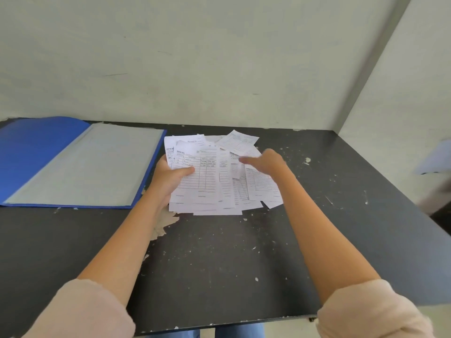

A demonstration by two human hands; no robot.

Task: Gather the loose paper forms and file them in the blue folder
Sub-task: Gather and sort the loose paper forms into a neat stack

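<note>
We find our left hand (170, 175) pinching forms (210, 176); right hand (264, 162) blurred, grip unclear. Folder (80, 162) open beside them. Scuffed dark table (219, 264), walled corner, near half bare.

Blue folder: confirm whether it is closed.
No, the blue folder lies open on the table, its grey inner page facing up beside the paper forms.

So the blue folder (73, 162) lies open on the left of the scuffed dark desk (219, 264), just beside a messy pile of paper forms (219, 181). Left hand (168, 178) grips a bunch with thumb on top, right hand (264, 162) blurry over the pile.
</note>
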